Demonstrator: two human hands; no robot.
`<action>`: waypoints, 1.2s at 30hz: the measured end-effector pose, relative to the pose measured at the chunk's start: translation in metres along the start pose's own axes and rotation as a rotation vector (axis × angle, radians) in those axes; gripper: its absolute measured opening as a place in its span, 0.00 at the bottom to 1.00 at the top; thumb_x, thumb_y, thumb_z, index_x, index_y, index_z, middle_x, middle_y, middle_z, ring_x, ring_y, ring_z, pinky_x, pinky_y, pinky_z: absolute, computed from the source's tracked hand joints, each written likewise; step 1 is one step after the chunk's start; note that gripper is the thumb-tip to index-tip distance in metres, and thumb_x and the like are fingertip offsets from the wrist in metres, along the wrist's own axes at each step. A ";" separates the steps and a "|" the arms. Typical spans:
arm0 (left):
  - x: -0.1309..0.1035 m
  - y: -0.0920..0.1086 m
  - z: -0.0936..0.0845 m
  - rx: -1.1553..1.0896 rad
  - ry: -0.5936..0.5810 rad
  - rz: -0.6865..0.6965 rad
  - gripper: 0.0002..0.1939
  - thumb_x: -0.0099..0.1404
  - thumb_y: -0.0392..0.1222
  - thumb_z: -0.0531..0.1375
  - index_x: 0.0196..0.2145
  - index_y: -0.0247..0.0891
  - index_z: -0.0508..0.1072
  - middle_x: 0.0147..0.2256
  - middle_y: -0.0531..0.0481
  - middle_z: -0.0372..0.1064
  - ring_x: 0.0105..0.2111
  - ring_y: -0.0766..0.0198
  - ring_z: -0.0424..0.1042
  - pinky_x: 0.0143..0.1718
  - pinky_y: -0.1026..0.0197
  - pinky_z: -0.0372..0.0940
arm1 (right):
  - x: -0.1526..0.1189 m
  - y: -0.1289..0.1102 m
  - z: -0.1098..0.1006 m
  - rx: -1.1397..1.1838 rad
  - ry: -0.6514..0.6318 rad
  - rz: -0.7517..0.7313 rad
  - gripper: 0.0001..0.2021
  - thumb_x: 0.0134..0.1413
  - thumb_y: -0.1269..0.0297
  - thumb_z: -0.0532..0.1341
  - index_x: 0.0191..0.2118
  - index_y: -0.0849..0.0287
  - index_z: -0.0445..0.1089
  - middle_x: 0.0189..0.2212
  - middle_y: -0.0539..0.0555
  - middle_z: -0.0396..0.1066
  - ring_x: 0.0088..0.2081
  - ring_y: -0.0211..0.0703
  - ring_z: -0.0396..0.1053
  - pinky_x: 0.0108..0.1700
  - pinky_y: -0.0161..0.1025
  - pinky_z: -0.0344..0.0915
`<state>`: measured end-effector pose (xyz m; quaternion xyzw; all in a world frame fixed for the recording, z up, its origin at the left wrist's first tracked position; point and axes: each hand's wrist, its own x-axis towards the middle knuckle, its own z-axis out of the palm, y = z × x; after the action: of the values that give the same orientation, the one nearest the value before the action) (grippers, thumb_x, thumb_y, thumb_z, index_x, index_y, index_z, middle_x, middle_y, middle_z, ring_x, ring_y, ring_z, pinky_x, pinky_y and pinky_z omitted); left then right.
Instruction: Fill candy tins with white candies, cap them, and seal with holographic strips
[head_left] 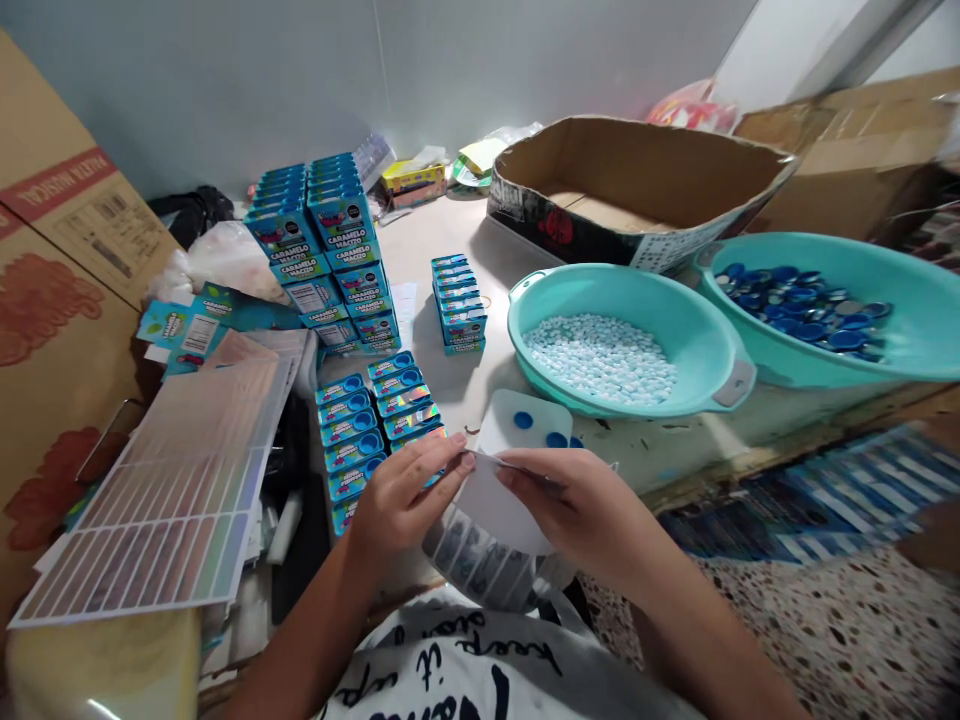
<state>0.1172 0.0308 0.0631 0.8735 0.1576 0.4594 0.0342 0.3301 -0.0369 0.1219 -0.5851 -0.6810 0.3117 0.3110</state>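
In front of my chest a sheet of strip stickers (480,562) curls over, its white back facing up in part. My left hand (411,488) pinches at the sheet's upper edge; whether a loose strip is between those fingertips is too small to tell. My right hand (581,505) grips the same sheet from the other side, thumb and fingers closed on it. Just beyond my fingers lies a white plastic piece (499,415) with blue round caps (523,420) on it. Two rows of small blue candy boxes (346,430) stand beside my left hand, some with shiny strips across them.
Stacked candy boxes (360,270) rise at the back left, with a shorter row (459,305) near the middle. One turquoise tub (697,340) holds small pale candies; another (915,300) holds blue caps. A cardboard tray (637,150) stands behind. More sticker sheets (172,490) lie left.
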 end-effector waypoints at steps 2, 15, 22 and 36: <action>-0.001 -0.001 0.000 0.012 -0.012 0.012 0.24 0.69 0.29 0.63 0.61 0.38 0.71 0.52 0.41 0.78 0.54 0.55 0.77 0.57 0.52 0.74 | 0.001 0.001 0.001 0.011 -0.003 -0.009 0.17 0.67 0.60 0.55 0.35 0.59 0.80 0.29 0.54 0.80 0.27 0.40 0.70 0.28 0.32 0.63; 0.010 -0.001 -0.004 0.074 -0.050 0.124 0.05 0.69 0.30 0.64 0.42 0.36 0.77 0.41 0.48 0.82 0.50 0.61 0.80 0.64 0.54 0.68 | 0.005 0.013 -0.001 0.057 0.137 0.028 0.16 0.64 0.57 0.57 0.39 0.60 0.81 0.28 0.57 0.79 0.27 0.44 0.72 0.27 0.35 0.65; 0.013 0.006 -0.007 -0.129 0.108 -0.075 0.11 0.64 0.29 0.67 0.41 0.40 0.72 0.35 0.52 0.81 0.38 0.65 0.80 0.52 0.56 0.74 | 0.028 0.033 -0.005 -0.093 0.389 0.102 0.15 0.63 0.57 0.57 0.38 0.60 0.78 0.30 0.56 0.80 0.27 0.44 0.73 0.29 0.36 0.65; 0.049 -0.047 -0.027 -0.543 0.621 -1.116 0.28 0.47 0.48 0.76 0.42 0.38 0.71 0.28 0.55 0.76 0.28 0.62 0.80 0.36 0.60 0.74 | 0.092 0.027 0.007 -0.278 0.352 -0.158 0.18 0.69 0.60 0.53 0.56 0.61 0.72 0.52 0.66 0.73 0.51 0.58 0.72 0.53 0.52 0.68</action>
<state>0.1098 0.0880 0.1083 0.4507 0.4652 0.6248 0.4359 0.3300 0.0575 0.1018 -0.6126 -0.6963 0.0830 0.3647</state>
